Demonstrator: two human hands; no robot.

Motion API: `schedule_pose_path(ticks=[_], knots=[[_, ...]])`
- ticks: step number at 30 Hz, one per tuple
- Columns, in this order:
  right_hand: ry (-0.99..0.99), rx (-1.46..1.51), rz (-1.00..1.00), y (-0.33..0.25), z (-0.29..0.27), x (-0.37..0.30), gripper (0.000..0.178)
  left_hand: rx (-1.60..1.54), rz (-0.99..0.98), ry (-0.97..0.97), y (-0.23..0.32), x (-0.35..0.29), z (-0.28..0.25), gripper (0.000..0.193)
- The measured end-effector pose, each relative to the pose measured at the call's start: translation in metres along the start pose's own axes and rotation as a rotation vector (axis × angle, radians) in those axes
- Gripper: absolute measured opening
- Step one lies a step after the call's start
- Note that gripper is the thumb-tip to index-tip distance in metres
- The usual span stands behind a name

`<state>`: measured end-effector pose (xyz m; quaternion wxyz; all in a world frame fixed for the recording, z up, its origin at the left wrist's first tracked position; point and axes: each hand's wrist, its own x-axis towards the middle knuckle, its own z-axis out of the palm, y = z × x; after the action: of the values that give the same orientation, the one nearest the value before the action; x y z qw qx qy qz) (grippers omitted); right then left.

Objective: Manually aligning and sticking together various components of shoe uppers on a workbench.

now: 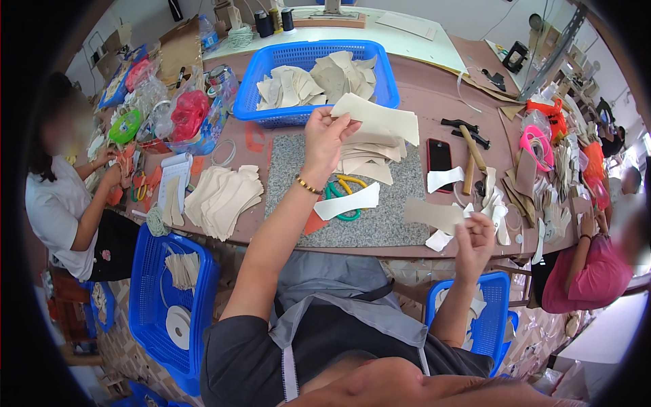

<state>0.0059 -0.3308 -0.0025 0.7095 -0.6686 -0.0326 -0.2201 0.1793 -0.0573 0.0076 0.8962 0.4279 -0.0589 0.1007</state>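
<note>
My left hand (327, 138) is raised over the grey stone slab (386, 224) and pinches the near edge of a beige cut piece (386, 121), holding it above a stack of similar pieces (369, 157). My right hand (475, 243) is lower, at the table's front edge, fingers closed on a small white strip (441, 239) next to a tan piece (432, 214). A white curved strip (347, 201) lies on the slab over green and yellow scissors (342, 190).
A blue basket (315, 54) of beige pieces stands behind the slab. A pile of cut pieces (224, 197) lies left; a phone (439, 157) and hammer (472, 154) lie right. Blue baskets hang below the table. One person sits at the left, another at the right.
</note>
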Motion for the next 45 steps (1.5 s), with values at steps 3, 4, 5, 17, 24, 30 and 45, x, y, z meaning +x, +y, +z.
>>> schedule_pose_path(ticks=[3, 4, 5, 17, 24, 30, 45], knots=[[-0.09, 0.057, 0.064, 0.001, 0.018, -0.006, 0.032, 0.048, -0.137, 0.092, -0.032, 0.012, -0.023, 0.033], [-0.149, 0.118, 0.1, 0.001, 0.022, -0.006, 0.032, 0.28, -0.129, 0.124, -0.038, 0.008, -0.034, 0.036], [-0.207, 0.182, 0.137, 0.002, 0.024, -0.007, 0.032, 0.514, -0.119, 0.152, -0.038, 0.001, -0.039, 0.039], [-0.608, 0.291, 0.356, 0.048, 0.116, 0.0, 0.028, 0.66, -0.401, -0.356, 0.064, -0.149, -0.093, 0.013], [-0.384, -0.721, -0.147, 0.112, 0.11, 0.018, 0.042, 1.305, -0.17, 0.039, 0.139, -0.134, -0.229, 0.017], [-0.313, -0.526, 0.157, 0.115, 0.116, 0.018, 0.045, 1.585, 0.084, 0.172, 0.126, -0.132, -0.227, 0.02], [-0.435, -0.122, -0.052, 0.051, 0.15, -0.025, 0.017, 1.126, 0.394, -0.321, 0.042, -0.146, -0.036, 0.018]])
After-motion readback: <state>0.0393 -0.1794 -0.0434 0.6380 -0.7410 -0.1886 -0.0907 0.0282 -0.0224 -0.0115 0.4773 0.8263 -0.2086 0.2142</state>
